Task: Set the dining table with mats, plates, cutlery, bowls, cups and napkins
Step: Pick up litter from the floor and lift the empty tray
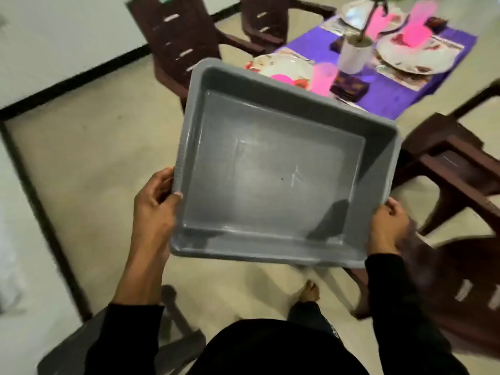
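I hold an empty grey plastic tub point(273, 169) in front of me, above the floor. My left hand point(155, 204) grips its left rim and my right hand point(388, 226) grips its right rim. Beyond the tub stands the dining table with a purple cloth point(389, 96). On it lie white patterned plates point(416, 54) on mats, pink cups point(323, 78), a pink bowl point(281, 79) on the near plate and dark folded napkins point(349, 87). The tub hides the table's near left part.
A white pot with a plant point(354, 54) stands mid-table. Dark brown chairs ring the table: two at the far left point(176, 47), one at the right point(457, 169), another at lower right point(470, 299). A bare foot point(309, 290) shows on the beige floor.
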